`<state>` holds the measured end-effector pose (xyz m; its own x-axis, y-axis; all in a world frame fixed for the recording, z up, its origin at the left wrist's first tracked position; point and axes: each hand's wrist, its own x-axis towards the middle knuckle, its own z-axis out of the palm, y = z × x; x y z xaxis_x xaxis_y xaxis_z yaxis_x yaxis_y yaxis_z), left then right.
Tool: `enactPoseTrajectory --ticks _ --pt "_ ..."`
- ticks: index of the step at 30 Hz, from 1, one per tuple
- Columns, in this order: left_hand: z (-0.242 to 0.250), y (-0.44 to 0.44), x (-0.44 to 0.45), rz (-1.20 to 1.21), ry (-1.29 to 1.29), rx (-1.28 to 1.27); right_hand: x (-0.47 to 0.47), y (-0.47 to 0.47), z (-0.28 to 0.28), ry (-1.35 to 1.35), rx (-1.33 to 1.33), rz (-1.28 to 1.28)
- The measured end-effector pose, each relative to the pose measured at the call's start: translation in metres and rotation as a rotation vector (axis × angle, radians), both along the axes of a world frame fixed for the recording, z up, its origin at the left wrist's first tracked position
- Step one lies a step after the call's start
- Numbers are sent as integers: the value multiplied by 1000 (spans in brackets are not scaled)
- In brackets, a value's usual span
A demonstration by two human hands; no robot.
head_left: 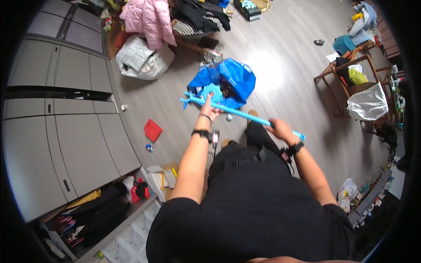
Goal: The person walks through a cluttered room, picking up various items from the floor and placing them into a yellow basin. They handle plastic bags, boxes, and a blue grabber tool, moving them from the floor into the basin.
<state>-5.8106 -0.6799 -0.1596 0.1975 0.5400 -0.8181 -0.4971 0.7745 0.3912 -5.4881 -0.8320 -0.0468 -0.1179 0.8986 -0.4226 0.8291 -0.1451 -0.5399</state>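
A light-blue clothes pole (241,114) with a forked tip stretches slantwise in front of my body. My left hand (212,109) grips it near the fork, and my right hand (282,130) grips it close to the other end. Just beyond my left hand a light-blue, flower-shaped piece (213,89) shows beside the pole; whether it is attached cannot be told. Behind it on the floor stands a blue plastic bag (241,77), its mouth open, with dark mixed contents that are hard to make out.
Grey wardrobes (29,141) line the left, with an open lower compartment of clothes (105,207). A red object (153,130) and a small blue item (149,148) lie on the floor. A white bag (141,59) sits beneath a pink puffer jacket (149,19). A wooden chair (353,62) stands right.
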Motion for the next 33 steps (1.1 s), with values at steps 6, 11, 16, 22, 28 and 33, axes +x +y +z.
enactPoseTrajectory --ticks 6,11,16,22,28,33 --pt "-24 -7 -17 -334 530 -130 46 89 -37 -190 -132 138" --pt "-56 -126 -38 -325 675 69 70 126 -90 -179 -234 250" --pt "-58 -297 -35 -121 715 -306 70 143 -109 -4 -209 339" --pt "-39 -373 -13 317 684 -315 48 144 -64 339 -384 376" --pt "1 -330 24 574 553 110 37 93 -6 319 -152 601" --pt "41 -290 49 927 203 323 78 34 20 89 -48 681"
